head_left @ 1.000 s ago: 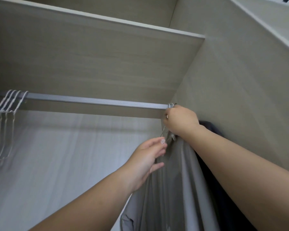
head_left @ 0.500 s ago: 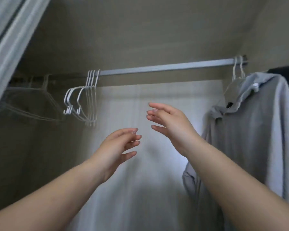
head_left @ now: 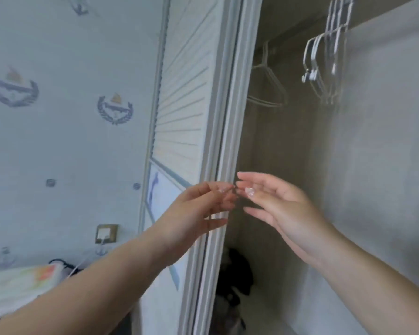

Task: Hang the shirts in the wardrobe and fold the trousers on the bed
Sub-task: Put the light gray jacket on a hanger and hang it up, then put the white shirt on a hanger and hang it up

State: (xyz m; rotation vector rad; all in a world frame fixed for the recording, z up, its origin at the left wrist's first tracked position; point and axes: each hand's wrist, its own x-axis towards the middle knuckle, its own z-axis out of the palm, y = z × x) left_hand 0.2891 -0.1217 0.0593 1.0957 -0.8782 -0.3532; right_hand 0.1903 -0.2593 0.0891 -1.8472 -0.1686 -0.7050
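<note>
My left hand (head_left: 198,211) and my right hand (head_left: 283,209) are both empty, fingers spread, held out in front of the edge of the wardrobe's sliding door (head_left: 218,165). Inside the open wardrobe, a bunch of white empty hangers (head_left: 324,59) hangs from the rail at the top right. One more thin hanger (head_left: 267,85) hangs further left in the shadow. No shirt or trousers show in this view. A corner of the bed (head_left: 15,284) with light patterned bedding lies at the lower left.
The wall on the left has pale wallpaper with emblems and a brass wall socket (head_left: 106,233) with a white cable. A dark object (head_left: 237,272) sits low inside the wardrobe. The wardrobe's back panel (head_left: 377,165) fills the right side.
My right hand has let go of the grey shirt's hanger on the rail. Both hands came away empty and my view swung left, so the hung shirt is out of sight.
</note>
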